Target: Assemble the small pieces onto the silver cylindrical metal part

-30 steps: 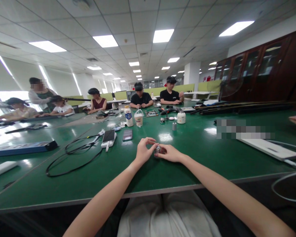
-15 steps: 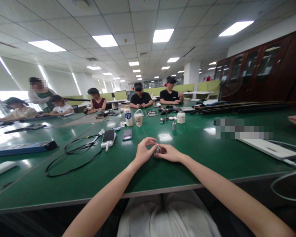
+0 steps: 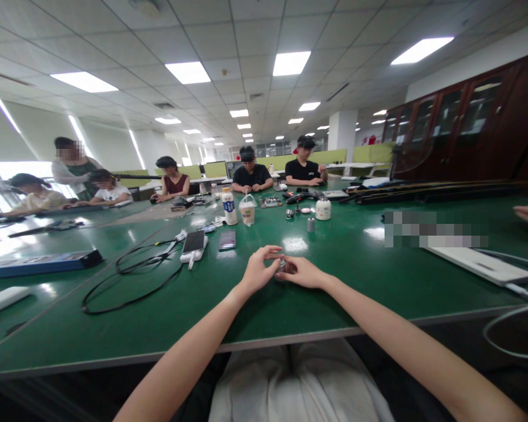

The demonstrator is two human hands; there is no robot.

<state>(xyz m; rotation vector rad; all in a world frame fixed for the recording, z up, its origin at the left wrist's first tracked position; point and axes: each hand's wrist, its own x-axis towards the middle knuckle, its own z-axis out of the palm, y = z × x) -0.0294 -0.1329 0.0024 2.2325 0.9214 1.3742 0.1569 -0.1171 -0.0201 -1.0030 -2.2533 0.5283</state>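
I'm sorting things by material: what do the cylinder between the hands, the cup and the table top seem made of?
Cylinder: probably metal, from its silvery grey sheen, though it is partly covered.
Cup: likely plastic, smooth and translucent-looking.
Table top: smooth, glossy green coating or sheet, by its bright reflections; what lies beneath can't be told.

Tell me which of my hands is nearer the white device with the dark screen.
Left. Your left hand is right of the white device; your right hand is farther right, past the left hand.
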